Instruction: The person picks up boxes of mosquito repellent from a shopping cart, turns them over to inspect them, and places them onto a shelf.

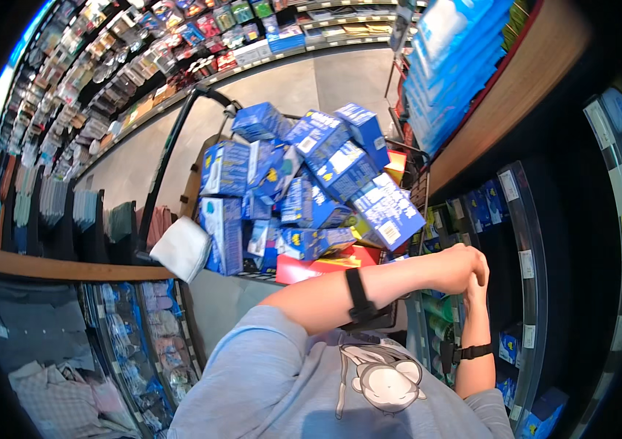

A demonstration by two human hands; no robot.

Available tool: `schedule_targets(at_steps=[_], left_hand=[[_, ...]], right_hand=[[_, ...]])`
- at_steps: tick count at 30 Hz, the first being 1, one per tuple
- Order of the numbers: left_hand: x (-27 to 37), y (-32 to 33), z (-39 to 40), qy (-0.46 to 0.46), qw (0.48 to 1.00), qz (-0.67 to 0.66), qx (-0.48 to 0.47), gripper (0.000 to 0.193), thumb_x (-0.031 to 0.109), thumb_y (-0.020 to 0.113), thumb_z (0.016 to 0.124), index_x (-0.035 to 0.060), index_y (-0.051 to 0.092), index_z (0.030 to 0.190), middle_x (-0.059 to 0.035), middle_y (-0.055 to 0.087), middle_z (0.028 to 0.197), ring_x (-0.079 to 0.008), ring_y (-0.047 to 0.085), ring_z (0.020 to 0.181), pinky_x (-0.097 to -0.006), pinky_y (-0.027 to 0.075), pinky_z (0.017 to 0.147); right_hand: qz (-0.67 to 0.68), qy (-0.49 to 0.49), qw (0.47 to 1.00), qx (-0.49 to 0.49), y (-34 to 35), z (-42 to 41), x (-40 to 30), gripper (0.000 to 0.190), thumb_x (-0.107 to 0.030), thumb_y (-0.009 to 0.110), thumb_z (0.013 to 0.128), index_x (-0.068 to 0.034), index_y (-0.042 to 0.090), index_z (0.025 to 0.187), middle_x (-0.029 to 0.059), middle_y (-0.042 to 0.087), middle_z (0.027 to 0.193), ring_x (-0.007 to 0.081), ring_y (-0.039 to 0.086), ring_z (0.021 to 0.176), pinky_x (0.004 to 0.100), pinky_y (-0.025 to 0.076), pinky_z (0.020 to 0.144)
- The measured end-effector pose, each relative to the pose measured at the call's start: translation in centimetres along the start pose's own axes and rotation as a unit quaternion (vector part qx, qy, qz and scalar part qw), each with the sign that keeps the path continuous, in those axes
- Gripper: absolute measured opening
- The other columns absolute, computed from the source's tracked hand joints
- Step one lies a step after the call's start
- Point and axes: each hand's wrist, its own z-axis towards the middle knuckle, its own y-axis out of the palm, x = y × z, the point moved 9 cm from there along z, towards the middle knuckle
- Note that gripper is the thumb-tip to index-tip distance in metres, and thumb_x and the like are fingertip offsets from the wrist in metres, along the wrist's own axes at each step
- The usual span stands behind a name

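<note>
My left arm reaches across my body, and my left hand (456,268) curls over at the right side of the view. There it meets my right hand (477,285), which is raised and mostly hidden behind it. The fingers of both hands are largely hidden, and no object shows in either. Just beyond them is a shopping cart (164,164) heaped with blue cardboard boxes (344,170) bearing writing. The nearest blue box (390,211) lies tilted at the cart's right edge, close to my left hand.
Dark shelving with price tags (527,263) and more blue boxes (486,203) stands at my right. A white folded cloth or paper pack (182,249) rests at the cart's left corner. Red packaging (311,266) lies under the heap. Folded clothes (53,203) fill shelves at left.
</note>
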Motion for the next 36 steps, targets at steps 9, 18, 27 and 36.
schedule_targets(at_steps=[9,18,27,36], left_hand=[[-5.3,-5.5,-25.1,-0.048,0.965,-0.01,0.258,0.055,-0.015,0.047,0.058,0.0056,0.063,0.106,-0.0161,0.057,0.109,-0.0333,0.05,0.11,-0.0378,0.04,0.094],[-14.0,-5.4,-40.6,-0.25,0.862,-0.11,0.427,0.036,0.004,0.06,0.084,0.0047,0.057,0.119,-0.0067,0.06,0.108,-0.0117,0.057,0.087,-0.0264,0.047,0.079],[-13.3,-4.7,-40.9,-0.224,0.877,-0.141,0.401,0.036,0.006,0.06,0.086,0.0026,0.055,0.121,-0.0071,0.061,0.108,-0.0116,0.057,0.088,-0.0266,0.047,0.08],[-9.9,-7.7,-40.0,-0.182,0.843,-0.19,0.468,0.046,0.016,0.062,0.087,0.0034,0.048,0.129,-0.01,0.057,0.115,-0.0139,0.056,0.096,-0.0262,0.049,0.078]], right_hand=[[-0.149,-0.111,0.972,-0.146,17.6,-6.9,-6.7,0.022,-0.011,0.053,0.092,-0.001,0.056,0.111,0.0064,0.062,0.1,0.0102,0.058,0.087,0.0231,0.046,0.076],[-0.392,-0.234,0.844,-0.283,32.0,-12.7,-5.1,0.055,-0.011,0.068,0.075,0.0,0.045,0.123,0.02,0.049,0.122,0.0356,0.048,0.114,0.0426,0.037,0.098],[-0.527,-0.356,0.737,-0.227,37.5,-13.3,-3.9,0.069,-0.014,0.077,0.064,-0.001,0.044,0.124,0.0164,0.047,0.119,0.0342,0.046,0.107,0.0415,0.039,0.093],[-0.353,-0.196,0.849,-0.342,34.4,-15.9,-9.8,0.06,-0.012,0.079,0.067,-0.003,0.052,0.12,0.0079,0.052,0.112,0.013,0.053,0.099,0.0265,0.045,0.082]])
